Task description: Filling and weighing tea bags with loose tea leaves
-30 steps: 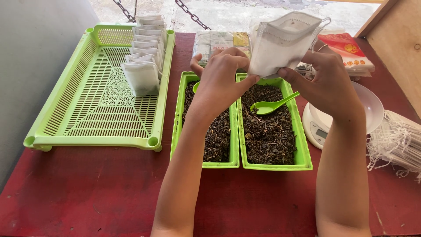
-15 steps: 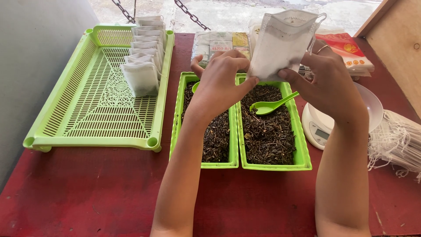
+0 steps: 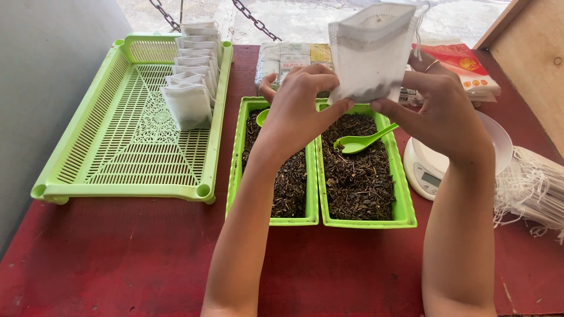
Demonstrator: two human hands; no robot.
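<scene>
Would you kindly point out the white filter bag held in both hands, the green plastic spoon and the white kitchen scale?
white filter bag (image 3: 369, 56), head view, middle of its front face.
green plastic spoon (image 3: 351, 144), head view, on its bowl.
white kitchen scale (image 3: 424, 167), head view, on its base beside the display.

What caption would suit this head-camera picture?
Both hands, left hand and right hand, hold a white filter bag above two green trays of loose tea.
</scene>
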